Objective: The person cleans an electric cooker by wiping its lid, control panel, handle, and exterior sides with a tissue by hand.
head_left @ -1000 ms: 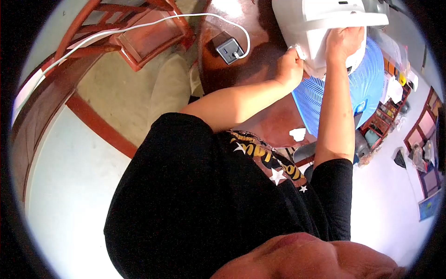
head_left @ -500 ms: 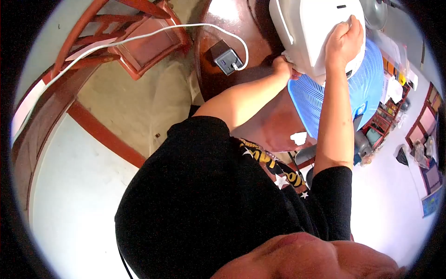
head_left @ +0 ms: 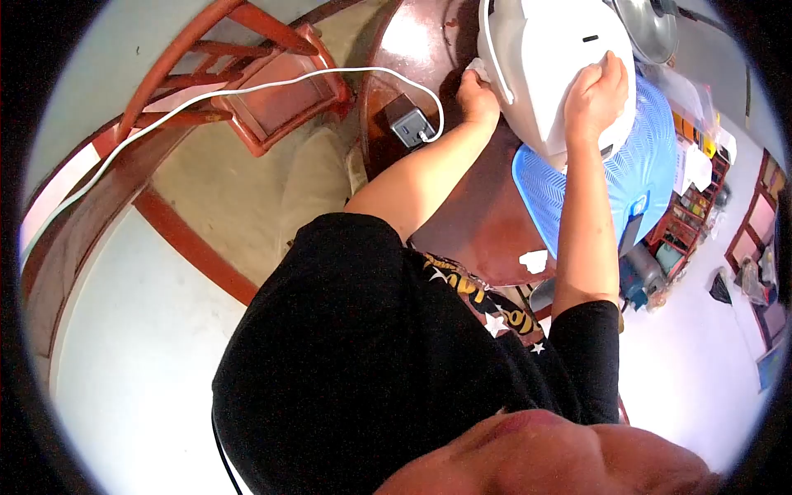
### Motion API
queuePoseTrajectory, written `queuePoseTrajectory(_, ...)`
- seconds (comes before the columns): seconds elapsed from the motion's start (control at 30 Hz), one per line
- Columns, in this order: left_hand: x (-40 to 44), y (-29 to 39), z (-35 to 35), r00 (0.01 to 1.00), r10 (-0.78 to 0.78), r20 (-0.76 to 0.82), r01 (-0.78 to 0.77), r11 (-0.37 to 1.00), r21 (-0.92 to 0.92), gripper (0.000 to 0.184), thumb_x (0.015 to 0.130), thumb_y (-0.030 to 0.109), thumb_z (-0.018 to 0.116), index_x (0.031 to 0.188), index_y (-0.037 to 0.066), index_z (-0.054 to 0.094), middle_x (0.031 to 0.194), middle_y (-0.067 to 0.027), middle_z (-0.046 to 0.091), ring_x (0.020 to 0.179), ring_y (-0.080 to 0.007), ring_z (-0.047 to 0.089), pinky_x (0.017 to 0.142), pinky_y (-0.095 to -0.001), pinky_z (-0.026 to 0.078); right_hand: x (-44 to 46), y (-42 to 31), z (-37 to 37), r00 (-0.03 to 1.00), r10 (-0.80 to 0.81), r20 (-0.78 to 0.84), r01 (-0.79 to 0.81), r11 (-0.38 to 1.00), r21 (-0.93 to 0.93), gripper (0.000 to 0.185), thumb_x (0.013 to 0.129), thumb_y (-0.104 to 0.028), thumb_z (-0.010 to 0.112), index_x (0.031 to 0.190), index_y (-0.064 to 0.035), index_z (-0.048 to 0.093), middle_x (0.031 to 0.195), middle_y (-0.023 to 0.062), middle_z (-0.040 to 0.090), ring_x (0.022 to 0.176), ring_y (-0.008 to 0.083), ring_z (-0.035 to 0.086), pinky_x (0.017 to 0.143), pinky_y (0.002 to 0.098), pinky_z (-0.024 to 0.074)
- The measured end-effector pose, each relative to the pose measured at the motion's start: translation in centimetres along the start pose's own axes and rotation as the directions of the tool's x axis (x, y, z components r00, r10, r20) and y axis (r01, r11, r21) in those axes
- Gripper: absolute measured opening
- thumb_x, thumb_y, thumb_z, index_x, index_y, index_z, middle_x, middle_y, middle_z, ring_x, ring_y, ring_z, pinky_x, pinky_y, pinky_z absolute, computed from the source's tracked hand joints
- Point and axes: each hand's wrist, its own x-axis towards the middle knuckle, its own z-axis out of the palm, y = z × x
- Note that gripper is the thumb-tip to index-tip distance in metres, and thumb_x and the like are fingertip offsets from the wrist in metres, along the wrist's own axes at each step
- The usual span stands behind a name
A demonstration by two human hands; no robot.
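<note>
A white rounded appliance (head_left: 549, 74) with a dark slot on top sits partly on a blue perforated mat (head_left: 540, 186) on the dark red table (head_left: 470, 206). My left hand (head_left: 478, 97) is at its left side, with the fingers closed on a crumpled white tissue (head_left: 477, 68). On the appliance's top surface rests my right hand (head_left: 596, 97), its fingers curled and pressed together; their undersides are hidden. The appliance's handle (head_left: 495, 54) lies down along its left side.
A dark power adapter (head_left: 412, 129) with a white cable (head_left: 289, 80) lies on the table's left part. A white scrap (head_left: 535, 261) is near the front edge. A red wooden chair (head_left: 285, 95) stands at left, a metal pot lid (head_left: 648, 31) at upper right.
The appliance's handle has swung down to its left side, and my right hand has gone from under it onto the top. My left hand has moved up and left with the tissue.
</note>
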Motion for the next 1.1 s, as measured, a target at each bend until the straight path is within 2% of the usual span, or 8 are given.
queuePoseTrajectory(0.4, -5.5, 5.3, -3.1, 0.969, -0.239, 0.070, 0.160, 0.812, 0.561, 0.025, 0.095, 0.014, 0.039, 0.112, 0.003, 0.054, 0.104, -0.0125, 0.063, 0.097, -0.0211, 0.058, 0.086, -0.0344, 0.045, -3.6, -1.9, -2.5, 1.000, -0.013, 0.016, 0.014, 0.997, -0.072, 0.038, 0.085, -0.013, 0.052, 0.120, 0.0017, 0.053, 0.118, 0.0252, 0.054, 0.109, 0.0414, 0.052, 0.095, 0.0471, 0.0402)
queuePoseTrajectory(0.47, -5.5, 3.8, -4.5, 0.979, -0.152, 0.136, 0.020, 0.735, 0.678, 0.014, 0.093, 0.006, 0.042, 0.100, 0.002, 0.053, 0.080, -0.0063, 0.060, 0.061, -0.0157, 0.058, 0.054, -0.0302, 0.049, -3.7, -1.8, -2.1, 1.000, 0.020, -0.001, -0.020, 0.997, -0.068, 0.038, 0.084, -0.014, 0.054, 0.120, 0.0001, 0.053, 0.120, 0.0232, 0.053, 0.111, 0.0395, 0.050, 0.096, 0.0475, 0.0378)
queuePoseTrajectory(0.6, -7.9, 8.8, -4.6, 0.941, -0.317, 0.119, 0.160, 0.728, 0.667, 0.021, 0.091, 0.008, 0.044, 0.103, 0.003, 0.059, 0.093, -0.0117, 0.065, 0.087, -0.0188, 0.062, 0.076, -0.0326, 0.049, -4.0, -2.0, -1.8, 0.999, 0.042, -0.025, -0.044, 0.995, -0.092, 0.039, 0.082, -0.013, 0.057, 0.119, -0.0029, 0.053, 0.122, 0.0193, 0.051, 0.115, 0.0358, 0.046, 0.096, 0.0473, 0.0343)
queuePoseTrajectory(0.7, -7.8, 11.2, -3.1, 0.937, -0.270, 0.223, 0.019, 0.675, 0.738, 0.016, 0.090, 0.010, 0.047, 0.097, 0.002, 0.059, 0.089, -0.0146, 0.065, 0.084, -0.0247, 0.063, 0.075, -0.0366, 0.049, -3.8, -2.2, -2.1, 0.997, 0.079, 0.000, -0.079, 0.995, -0.066, 0.039, 0.081, -0.013, 0.057, 0.119, -0.0031, 0.053, 0.123, 0.0185, 0.050, 0.115, 0.0351, 0.046, 0.097, 0.0469, 0.0339)
queuePoseTrajectory(0.77, -7.2, 15.9, 0.6, 0.877, 0.198, 0.439, -0.474, 0.513, 0.716, 0.014, 0.089, 0.013, 0.050, 0.093, 0.002, 0.059, 0.087, -0.0180, 0.064, 0.081, -0.0322, 0.062, 0.073, -0.0410, 0.048, -3.7, -1.9, -2.2, 0.996, 0.091, -0.004, -0.091, 0.994, -0.064, 0.039, 0.081, -0.012, 0.057, 0.119, -0.0029, 0.053, 0.123, 0.0183, 0.049, 0.116, 0.0348, 0.045, 0.097, 0.0467, 0.0337)
queuePoseTrajectory(0.9, 4.3, 19.5, 5.4, 0.854, 0.364, 0.373, -0.504, 0.397, 0.767, 0.015, 0.090, 0.014, 0.050, 0.089, 0.000, 0.058, 0.077, -0.0116, 0.061, 0.074, -0.0256, 0.060, 0.070, -0.0409, 0.049, -3.4, -1.8, -2.5, 0.990, 0.133, 0.038, -0.129, 0.988, -0.083, 0.039, 0.081, -0.012, 0.056, 0.119, -0.0023, 0.053, 0.124, 0.0181, 0.049, 0.117, 0.0347, 0.044, 0.098, 0.0463, 0.0334)
queuePoseTrajectory(1.0, 8.8, 18.1, 7.7, 0.893, -0.321, 0.314, -0.009, 0.686, 0.728, 0.014, 0.084, 0.008, 0.047, 0.093, 0.006, 0.058, 0.083, -0.0081, 0.060, 0.070, -0.0242, 0.058, 0.060, -0.0456, 0.048, -3.4, -1.1, -2.3, 0.989, 0.142, 0.048, -0.138, 0.988, -0.072, 0.039, 0.082, -0.012, 0.055, 0.119, -0.0025, 0.053, 0.125, 0.0183, 0.048, 0.117, 0.0351, 0.044, 0.098, 0.0463, 0.0336)
queuePoseTrajectory(1.1, 8.0, 17.5, 9.2, 0.877, -0.323, 0.356, -0.022, 0.714, 0.700, 0.012, 0.082, 0.007, 0.048, 0.092, 0.006, 0.055, 0.087, -0.0089, 0.060, 0.074, -0.0238, 0.059, 0.058, -0.0456, 0.048, -3.2, -1.2, -2.7, 0.979, 0.184, 0.084, -0.176, 0.980, -0.094, 0.041, 0.082, -0.010, 0.054, 0.122, -0.0014, 0.052, 0.127, 0.0203, 0.047, 0.118, 0.0358, 0.045, 0.099, 0.0464, 0.0339)
